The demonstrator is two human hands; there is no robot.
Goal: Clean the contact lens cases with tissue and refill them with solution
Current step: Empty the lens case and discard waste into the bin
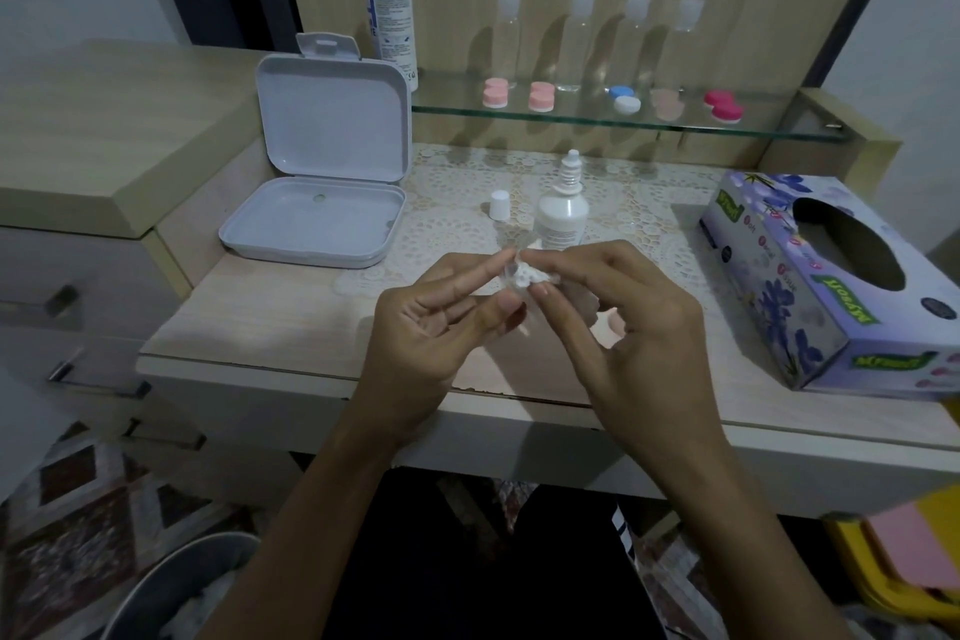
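Two hands are working at the frame's centre: the left hand is pinching a small clear lens case, while the right hand is pinching a crumpled white tissue into it. The case risks slipping from that light fingertip hold. At twelve o'clock, the uncapped solution bottle is standing close enough to get knocked over.
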